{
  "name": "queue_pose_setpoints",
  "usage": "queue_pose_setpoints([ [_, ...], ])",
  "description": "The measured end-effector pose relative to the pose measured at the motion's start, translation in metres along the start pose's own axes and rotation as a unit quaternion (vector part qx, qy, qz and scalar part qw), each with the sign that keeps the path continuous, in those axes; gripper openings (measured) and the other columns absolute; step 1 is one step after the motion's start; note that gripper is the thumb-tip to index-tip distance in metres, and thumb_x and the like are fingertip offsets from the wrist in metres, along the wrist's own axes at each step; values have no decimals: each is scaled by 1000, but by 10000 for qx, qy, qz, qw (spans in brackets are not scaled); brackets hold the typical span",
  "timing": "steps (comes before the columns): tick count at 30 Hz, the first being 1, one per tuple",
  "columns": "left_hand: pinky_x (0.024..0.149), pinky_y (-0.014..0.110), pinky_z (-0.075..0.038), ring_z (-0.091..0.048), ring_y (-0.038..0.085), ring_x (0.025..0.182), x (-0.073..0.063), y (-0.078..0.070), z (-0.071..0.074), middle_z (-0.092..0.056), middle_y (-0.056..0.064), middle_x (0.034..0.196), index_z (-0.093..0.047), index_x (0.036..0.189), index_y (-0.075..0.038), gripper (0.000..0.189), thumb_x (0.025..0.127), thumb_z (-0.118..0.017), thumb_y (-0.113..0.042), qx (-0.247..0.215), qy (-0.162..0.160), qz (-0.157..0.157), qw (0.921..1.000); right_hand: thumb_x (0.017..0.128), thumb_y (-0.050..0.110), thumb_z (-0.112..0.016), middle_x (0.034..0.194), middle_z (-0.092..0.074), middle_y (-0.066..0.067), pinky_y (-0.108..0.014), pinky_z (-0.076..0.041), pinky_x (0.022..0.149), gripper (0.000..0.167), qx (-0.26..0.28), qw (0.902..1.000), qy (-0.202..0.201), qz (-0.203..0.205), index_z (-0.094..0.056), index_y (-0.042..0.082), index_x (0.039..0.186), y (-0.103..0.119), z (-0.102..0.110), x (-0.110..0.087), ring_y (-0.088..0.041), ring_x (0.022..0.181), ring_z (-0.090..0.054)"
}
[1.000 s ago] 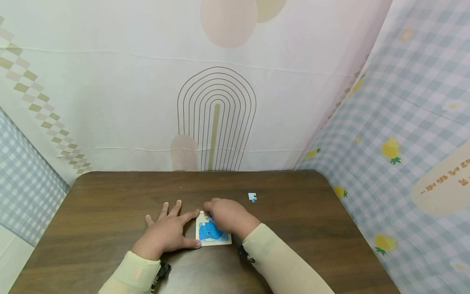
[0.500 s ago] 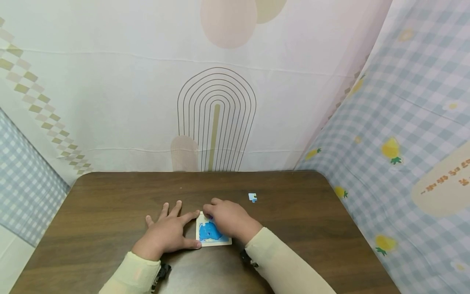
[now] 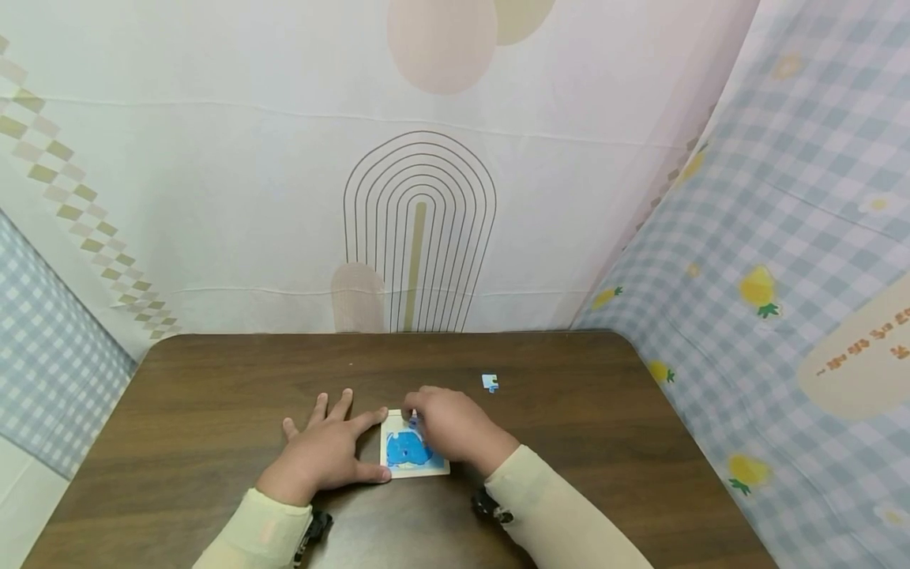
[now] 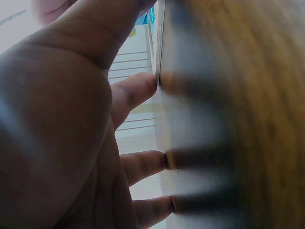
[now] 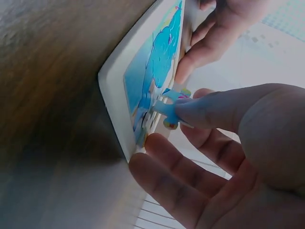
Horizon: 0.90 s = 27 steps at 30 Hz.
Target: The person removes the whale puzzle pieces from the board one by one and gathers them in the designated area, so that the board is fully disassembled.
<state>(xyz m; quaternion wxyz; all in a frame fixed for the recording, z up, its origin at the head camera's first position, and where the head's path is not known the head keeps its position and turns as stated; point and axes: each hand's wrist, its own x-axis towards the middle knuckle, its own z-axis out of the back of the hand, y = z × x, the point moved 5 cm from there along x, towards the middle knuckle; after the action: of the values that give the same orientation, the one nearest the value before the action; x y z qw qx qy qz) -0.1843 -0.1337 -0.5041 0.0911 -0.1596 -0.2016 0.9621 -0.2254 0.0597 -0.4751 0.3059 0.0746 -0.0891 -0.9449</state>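
My left hand (image 3: 323,462) lies with its fingers spread on the table. Its thumb and index finger touch the left edge of a small puzzle board (image 3: 419,474) with a blue animal picture. Between thumb and index finger, my right hand (image 3: 455,427) pinches a light blue puzzle piece (image 5: 164,109) over the board's upper part. In the right wrist view the piece is tilted up from the board, and other right fingers rest near the board's edge. The right hand hides the board's upper right part in the head view.
Another light blue puzzle piece (image 3: 490,382) lies on the brown table (image 3: 569,435), beyond the right hand. A patterned white cloth (image 3: 249,197) hangs behind the table's far edge. Checked cloths (image 3: 711,316) stand at both sides.
My right hand has shifted slightly right, its fingertips moving away from the board's upper left corner, and more of the pinched piece shows. The left hand and the board stay nearly in place.
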Motion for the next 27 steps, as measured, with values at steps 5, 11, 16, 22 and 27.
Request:
queue_pose_setpoints([
  [5,109,104,-6,-11,67,168,0,0,-1,-23,27,185,-52,168,-46,106,77,-86,-86,46,-30,23,10000,109,10,-71,94,-68,6,-28,-56,79,14,676,9976,-129,-44,-78,18,119,-10,3,-1,-9,84,-60],
  [11,109,105,-7,-12,67,168,0,-1,-1,-24,27,185,-52,168,-45,106,77,-85,-87,70,-61,13,10000,108,6,-69,95,-66,8,-23,-53,79,16,1020,9943,-200,247,-80,17,112,-21,6,-4,-7,86,-58],
  [16,109,105,-6,-11,67,168,-1,0,-2,-23,28,185,-52,169,-45,107,76,-85,-87,22,-36,27,10000,111,10,-68,107,-73,7,-27,-60,89,17,1029,9938,-129,397,-83,18,116,-30,13,-7,-5,94,-63],
  [22,110,104,-4,-8,67,169,0,0,-2,-21,27,186,-50,170,-45,107,77,-85,-86,-11,6,53,10000,110,10,-73,110,-74,3,-36,-63,94,13,1041,9934,-243,411,-83,15,115,-52,29,-10,-10,102,-68],
  [27,110,104,-3,-7,66,169,0,0,-1,-19,26,187,-49,170,-46,108,77,-85,-86,-16,21,47,10000,110,11,-73,109,-72,5,-37,-61,91,11,1078,9930,-452,170,-81,19,114,-81,36,-12,-11,100,-67],
])
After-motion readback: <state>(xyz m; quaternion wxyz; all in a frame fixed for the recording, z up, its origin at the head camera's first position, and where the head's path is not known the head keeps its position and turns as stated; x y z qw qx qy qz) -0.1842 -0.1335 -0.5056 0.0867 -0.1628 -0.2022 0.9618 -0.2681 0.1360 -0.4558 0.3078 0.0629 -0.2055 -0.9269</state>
